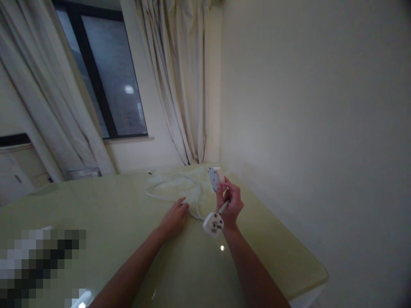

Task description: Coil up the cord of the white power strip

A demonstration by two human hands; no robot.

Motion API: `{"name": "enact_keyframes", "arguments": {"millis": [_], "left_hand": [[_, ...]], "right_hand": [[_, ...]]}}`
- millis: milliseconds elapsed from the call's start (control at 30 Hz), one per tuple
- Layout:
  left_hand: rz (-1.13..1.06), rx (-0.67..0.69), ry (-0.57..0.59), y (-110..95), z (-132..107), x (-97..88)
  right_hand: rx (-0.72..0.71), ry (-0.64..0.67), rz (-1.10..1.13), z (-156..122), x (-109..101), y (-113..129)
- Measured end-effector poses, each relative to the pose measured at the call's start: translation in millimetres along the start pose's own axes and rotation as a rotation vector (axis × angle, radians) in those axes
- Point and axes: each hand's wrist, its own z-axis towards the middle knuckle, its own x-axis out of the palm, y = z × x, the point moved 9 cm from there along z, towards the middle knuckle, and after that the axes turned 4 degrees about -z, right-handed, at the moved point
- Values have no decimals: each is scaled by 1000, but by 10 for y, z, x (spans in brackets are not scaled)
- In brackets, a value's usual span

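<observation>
My right hand (229, 203) is closed around a white power strip (215, 176), held upright above the table, and also around the cord just behind the white plug (213, 224), which hangs below the palm. The white cable (175, 188) loops across the pale green table (128, 214) toward the far edge. My left hand (175, 217) rests on the table with its fingers bent on the cable near the loop's near end.
The table's right edge (302, 252) runs close to a plain wall. Behind the table hang cream curtains (180, 85) beside a dark window (105, 72). A blurred patch covers the lower left. A small shiny object (80, 299) lies at the bottom edge.
</observation>
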Motion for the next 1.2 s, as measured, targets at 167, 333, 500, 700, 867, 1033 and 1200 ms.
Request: {"name": "enact_keyframes", "arguments": {"millis": [167,333,500,700,867,1033,1200], "left_hand": [[-40,136,-71,-405,217,101],[-87,237,38,-557,396,157],[-88,147,81,-185,344,16],[73,-175,-228,157,-42,-514],[-386,-55,-306,-420,-338,-618],[-896,26,-110,-881,-436,-304],[-933,6,-177,-886,-465,-171]], "right_hand": [[-14,-4,8,9,26,-68],[135,-91,49,118,-54,-347],[267,-97,211,77,62,-596],[325,142,323,-271,437,-442],[307,355,359,-540,613,-104],[385,549,489,-690,758,93],[453,623,514,-698,755,49]]}}
